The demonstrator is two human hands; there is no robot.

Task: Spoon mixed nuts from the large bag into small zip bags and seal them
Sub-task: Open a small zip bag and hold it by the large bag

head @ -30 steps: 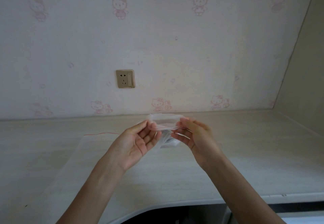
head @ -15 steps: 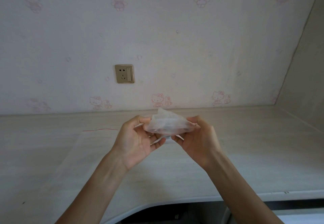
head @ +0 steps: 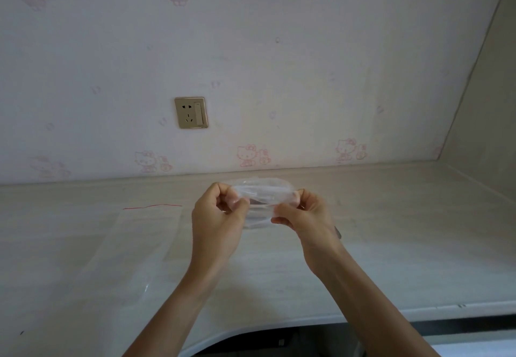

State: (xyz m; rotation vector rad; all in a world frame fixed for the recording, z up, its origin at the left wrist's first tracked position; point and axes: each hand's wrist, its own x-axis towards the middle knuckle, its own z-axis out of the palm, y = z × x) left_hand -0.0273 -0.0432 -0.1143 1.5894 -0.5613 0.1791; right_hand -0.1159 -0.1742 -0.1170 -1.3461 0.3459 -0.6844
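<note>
Pinching small zip bag ends, left hand, right hand, above desk.

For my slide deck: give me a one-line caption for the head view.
Both hands, left hand and right hand, pinch a small clear bag above the desk.

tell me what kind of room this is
Probably a child's bedroom or study nook at home: cartoon-cat wallpaper, a pale built-in desk in a corner, and a gold wall socket. Both hands hold a small clear zip bag over it.
</note>
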